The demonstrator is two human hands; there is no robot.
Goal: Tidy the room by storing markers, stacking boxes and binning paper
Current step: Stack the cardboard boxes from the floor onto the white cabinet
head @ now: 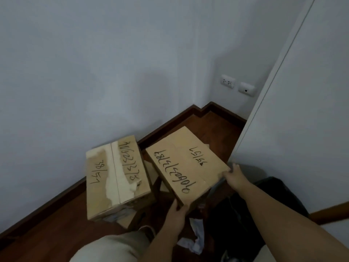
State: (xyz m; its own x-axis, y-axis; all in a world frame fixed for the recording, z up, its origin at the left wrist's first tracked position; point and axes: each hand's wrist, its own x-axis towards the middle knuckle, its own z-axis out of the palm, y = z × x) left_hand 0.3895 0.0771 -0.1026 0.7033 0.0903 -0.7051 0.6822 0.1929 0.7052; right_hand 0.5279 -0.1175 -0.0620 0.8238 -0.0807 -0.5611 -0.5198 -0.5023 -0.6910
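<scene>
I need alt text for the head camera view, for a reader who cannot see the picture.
Seen from above, a person's left hand and right hand hold a handwritten cardboard box, tilted, in a room corner. A second cardboard box with torn tape sits beside it by the white wall, and crumpled paper lies on the dark wooden floor.

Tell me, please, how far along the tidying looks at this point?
Done: one taped box sits by the wall, apparently on other cardboard. In hand: the left hand and right hand grip the second box at its near corners, tilted, not yet stacked. Left: crumpled paper lies on the floor. No markers are visible.
</scene>
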